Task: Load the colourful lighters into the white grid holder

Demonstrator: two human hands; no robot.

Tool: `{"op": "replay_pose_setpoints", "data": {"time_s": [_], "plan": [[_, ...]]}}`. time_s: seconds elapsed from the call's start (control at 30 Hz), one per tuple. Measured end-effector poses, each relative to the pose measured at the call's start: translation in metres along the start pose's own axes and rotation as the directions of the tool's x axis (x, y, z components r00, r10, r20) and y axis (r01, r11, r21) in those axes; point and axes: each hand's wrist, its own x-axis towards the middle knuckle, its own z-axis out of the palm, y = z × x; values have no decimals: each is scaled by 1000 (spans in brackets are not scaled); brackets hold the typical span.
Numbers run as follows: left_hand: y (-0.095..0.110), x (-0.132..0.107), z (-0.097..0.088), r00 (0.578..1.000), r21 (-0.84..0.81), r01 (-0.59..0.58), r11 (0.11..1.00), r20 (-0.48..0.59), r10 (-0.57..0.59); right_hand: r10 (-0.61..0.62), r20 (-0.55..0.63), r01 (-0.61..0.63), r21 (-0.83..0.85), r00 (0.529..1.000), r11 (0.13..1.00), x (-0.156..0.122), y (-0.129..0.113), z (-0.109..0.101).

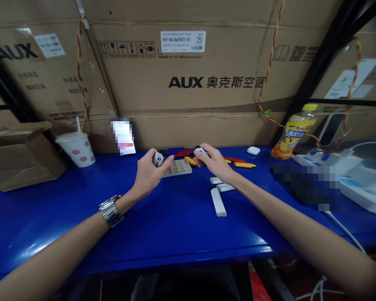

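Observation:
My left hand (146,175), with a metal-banded watch (111,210) on its wrist, is closed around a small white-and-black piece (158,159) with dark markings. To the right, my right hand (217,164) pinches a similar small white-and-black piece (199,151), partly covered by the fingers. Both hands are raised over the far part of the blue table. A pale gridded tray (178,173) sits between them, its left end behind my left hand. Slim white bars (218,202) lie beside and below my right forearm. Yellow bars (244,165) and red bars (236,159) lie behind my right hand.
The blue table (163,238) backs onto large cardboard boxes (188,117). At left stand a paper cup (78,152) with a straw and an open carton (25,154). On the right are a drink bottle (294,133), a white earbud case (253,150) and a power strip (360,194) with cables.

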Motion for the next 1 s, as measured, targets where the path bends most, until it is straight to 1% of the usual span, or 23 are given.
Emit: {"op": "replay_pose_setpoints", "data": {"time_s": [0.07, 0.13, 0.23, 0.37, 0.43, 0.63, 0.73, 0.87, 0.93, 1.0], "plan": [[-5, 4, -2, 999, -28, 19, 999, -35, -20, -104, 43, 108, -124, 994, 986, 9, 3, 4], [-9, 7, -4, 998, -35, 23, 999, -51, -24, -140, 85, 152, -162, 986, 975, 20, 8, 10], [-15, 9, -4, 998, -38, 11, 999, -55, -13, -145, 138, 166, -155, 980, 974, 41, 19, 24], [-17, 9, -3, 999, -24, 4, 1000, -50, -6, -161, 118, 181, -183, 980, 966, 65, 36, 44], [-17, 8, -4, 999, -10, 1, 1000, -43, -2, -161, 134, 186, -196, 978, 963, 72, 41, 51], [-12, 7, -5, 1000, 31, -23, 999, -15, 23, -179, 173, 227, -322, 969, 919, 77, 39, 59], [-10, 6, -5, 999, 56, -35, 998, -7, 36, -180, 189, 237, -349, 965, 906, 78, 39, 62], [-9, 5, -5, 999, 76, -36, 996, 2, 36, -130, 204, 205, -411, 970, 888, 76, 39, 64], [-9, 5, -6, 1000, 85, -26, 996, 11, 25, -118, 224, 209, -446, 967, 870, 75, 35, 63], [-9, 5, -6, 1000, 96, -18, 995, 22, 16, -148, 231, 242, -462, 962, 853, 72, 28, 61]]}}
